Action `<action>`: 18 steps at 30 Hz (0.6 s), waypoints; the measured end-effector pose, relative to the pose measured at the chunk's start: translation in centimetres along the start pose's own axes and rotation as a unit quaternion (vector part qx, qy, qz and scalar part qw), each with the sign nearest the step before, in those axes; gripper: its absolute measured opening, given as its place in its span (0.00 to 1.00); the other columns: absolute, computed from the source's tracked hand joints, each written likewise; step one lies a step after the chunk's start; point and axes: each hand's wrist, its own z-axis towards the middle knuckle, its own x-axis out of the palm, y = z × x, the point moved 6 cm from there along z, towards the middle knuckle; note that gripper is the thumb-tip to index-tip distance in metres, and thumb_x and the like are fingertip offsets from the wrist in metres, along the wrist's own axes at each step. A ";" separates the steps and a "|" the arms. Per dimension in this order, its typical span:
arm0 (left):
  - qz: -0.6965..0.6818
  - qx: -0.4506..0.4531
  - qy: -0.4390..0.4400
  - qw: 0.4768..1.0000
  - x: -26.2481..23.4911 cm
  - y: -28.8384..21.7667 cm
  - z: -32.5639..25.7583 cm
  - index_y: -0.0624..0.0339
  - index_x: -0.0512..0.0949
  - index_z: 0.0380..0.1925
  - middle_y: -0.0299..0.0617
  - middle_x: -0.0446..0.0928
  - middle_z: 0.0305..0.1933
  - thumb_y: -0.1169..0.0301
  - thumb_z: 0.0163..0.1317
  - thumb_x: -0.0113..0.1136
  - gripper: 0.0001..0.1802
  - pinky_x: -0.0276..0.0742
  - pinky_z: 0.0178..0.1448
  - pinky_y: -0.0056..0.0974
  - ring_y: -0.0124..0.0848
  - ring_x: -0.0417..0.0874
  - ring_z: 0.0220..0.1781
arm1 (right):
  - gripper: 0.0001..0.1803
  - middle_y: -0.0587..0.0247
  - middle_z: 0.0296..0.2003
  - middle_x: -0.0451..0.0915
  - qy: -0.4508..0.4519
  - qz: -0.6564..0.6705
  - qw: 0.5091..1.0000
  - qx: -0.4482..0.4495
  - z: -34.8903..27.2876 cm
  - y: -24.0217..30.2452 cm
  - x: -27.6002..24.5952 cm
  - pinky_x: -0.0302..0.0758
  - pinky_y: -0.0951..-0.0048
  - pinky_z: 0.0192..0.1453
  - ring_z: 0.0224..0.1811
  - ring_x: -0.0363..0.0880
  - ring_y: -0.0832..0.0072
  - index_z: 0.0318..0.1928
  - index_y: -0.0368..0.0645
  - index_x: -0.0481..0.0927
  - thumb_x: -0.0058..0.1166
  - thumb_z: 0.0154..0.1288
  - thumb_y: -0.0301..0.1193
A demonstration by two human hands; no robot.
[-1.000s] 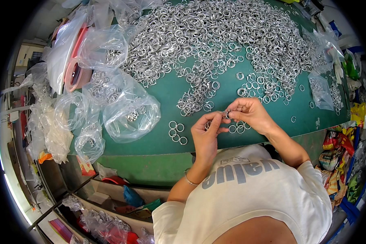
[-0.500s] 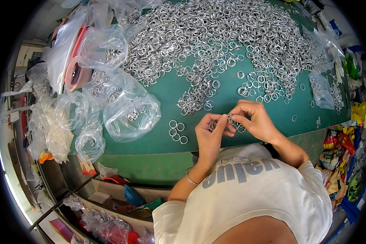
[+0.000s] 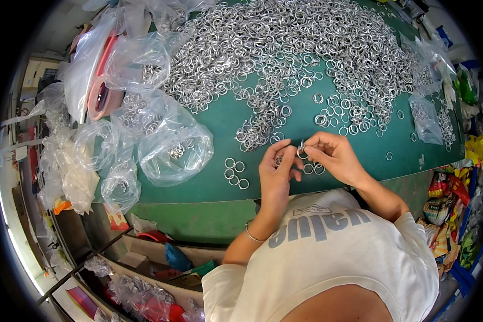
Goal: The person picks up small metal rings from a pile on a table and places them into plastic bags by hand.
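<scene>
Pinched between thumb and forefinger, a silver metal ring point(image 3: 301, 150) is in my right hand point(image 3: 334, 155). My left hand point(image 3: 275, 173) is just left of it, its fingers curled around more silver rings point(image 3: 278, 160), partly hidden by the fingers; its thumb and forefinger are a little apart. Below the pinched ring, a pair of loose rings point(image 3: 313, 169) lies on the green tabletop point(image 3: 209, 190) between my hands. Left of my left hand, several rings point(image 3: 235, 173) are set out in a small cluster.
A large heap of silver rings point(image 3: 284, 37) spreads over the far side of the table. Clear plastic bags point(image 3: 174, 147), some with rings inside, cover the left, beside a pink container point(image 3: 104, 99). Another bag point(image 3: 425, 119) is at right. An open carton point(image 3: 145, 252) stands below the table edge.
My hands have drawn slightly apart. The ring that was between both hands is now in my right fingers alone, and the loose pair below shows more fully.
</scene>
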 end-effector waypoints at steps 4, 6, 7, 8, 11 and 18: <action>0.100 0.075 -0.001 0.992 -0.3 -0.3 -0.8 0.65 0.71 0.41 0.34 0.71 0.29 0.72 0.58 0.59 0.13 0.61 0.22 0.22 0.18 0.67 0.22 | 0.05 0.67 0.27 0.77 0.003 0.035 0.999 0.022 0.0 0.1 0.3 0.72 0.84 0.31 0.29 0.75 0.86 0.34 0.34 0.75 0.51 0.63 0.25; 0.263 0.228 -0.006 0.937 0.7 -1.7 -1.5 0.63 0.71 0.40 0.33 0.69 0.29 0.76 0.51 0.64 0.16 0.60 0.23 0.22 0.17 0.64 0.22 | 0.05 0.66 0.27 0.77 0.013 0.075 0.997 0.032 0.1 -0.1 0.4 0.73 0.83 0.31 0.29 0.76 0.85 0.34 0.34 0.74 0.51 0.63 0.25; 0.341 0.301 -0.008 0.891 1.4 -2.3 -2.0 0.63 0.72 0.40 0.33 0.68 0.29 0.78 0.48 0.66 0.19 0.59 0.23 0.23 0.17 0.63 0.22 | 0.05 0.66 0.27 0.76 0.022 0.079 0.996 0.043 0.1 -0.2 0.5 0.73 0.83 0.32 0.30 0.76 0.85 0.34 0.35 0.74 0.50 0.63 0.25; 0.367 0.304 -0.017 0.879 1.6 -2.6 -2.2 0.61 0.73 0.38 0.33 0.67 0.28 0.81 0.40 0.70 0.22 0.58 0.24 0.24 0.18 0.61 0.21 | 0.05 0.66 0.27 0.76 0.032 0.083 0.995 0.053 0.1 -0.1 0.5 0.73 0.83 0.32 0.30 0.75 0.85 0.34 0.35 0.74 0.50 0.63 0.26; 0.402 0.302 -0.013 0.865 2.0 -2.9 -2.1 0.62 0.74 0.36 0.34 0.67 0.27 0.80 0.45 0.67 0.17 0.59 0.25 0.24 0.19 0.62 0.21 | 0.05 0.66 0.28 0.76 0.044 0.109 0.991 0.065 0.1 -0.3 0.8 0.72 0.83 0.34 0.30 0.75 0.85 0.35 0.35 0.73 0.50 0.64 0.26; 0.327 0.300 0.050 0.895 1.3 -2.5 -1.2 0.65 0.73 0.32 0.32 0.66 0.22 0.76 0.60 0.55 0.03 0.55 0.21 0.23 0.17 0.62 0.20 | 0.06 0.70 0.28 0.75 -0.031 0.072 0.995 -0.055 0.5 -0.3 0.1 0.69 0.84 0.32 0.30 0.72 0.87 0.37 0.36 0.73 0.52 0.63 0.27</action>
